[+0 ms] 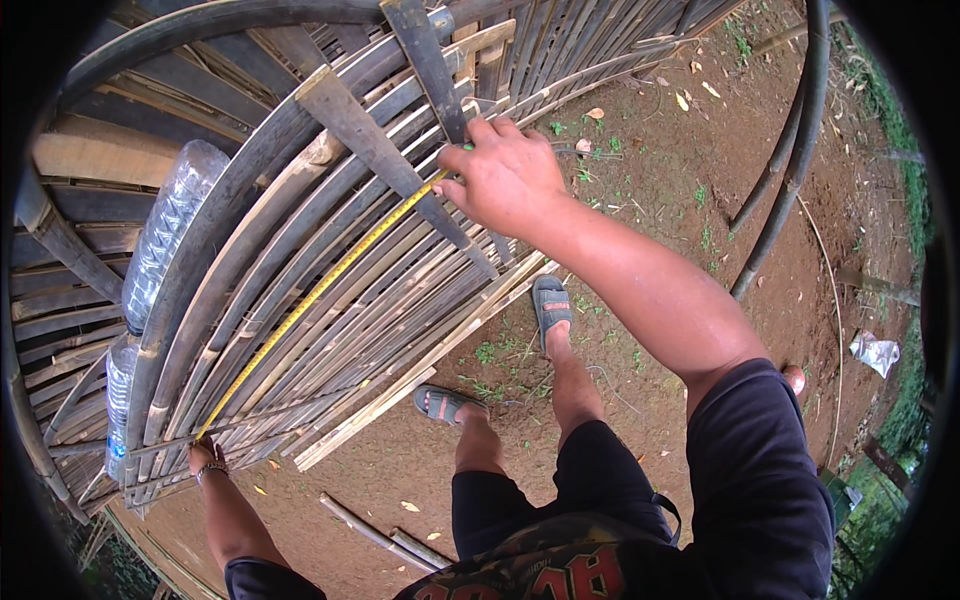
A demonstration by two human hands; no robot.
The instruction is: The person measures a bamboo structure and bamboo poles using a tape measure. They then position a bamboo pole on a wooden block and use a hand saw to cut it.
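**Tape stretched along a bamboo panel**

Fingers point(478, 133) of the right hand point(505, 180) curl down over the upper end of a yellow flexible measuring tape point(320, 290), pinching it against the slatted bamboo panel point(300, 330) near that panel's upper edge; a small green tip shows at the thumb side. From there the tape runs in a long straight diagonal down the slats toward the panel's lower left corner, lying flat on the strips all the way.

At that lower corner the left hand point(205, 458) grips the tape's other end, fingers closed around it at the panel's bottom edge; a bracelet sits on the wrist. How tightly these fingers pinch cannot be told, since the hand is small and partly turned away.

Two dark diagonal bamboo braces point(370, 140) cross the slats just beside the right hand, one passing under the fingers. Along the panel's left edge, two clear plastic bottles point(165, 230) are wedged between thick curved bamboo ribs, one above the other.

The panel leans over bare reddish soil point(660, 170) scattered with dry leaves and small green weeds. The person's feet, in grey strapped sandals point(550, 305), stand on the soil near the panel's right edge. Dark curved poles point(790, 160) arch at the right, and a crumpled pale wrapper point(875, 352) lies farther off.
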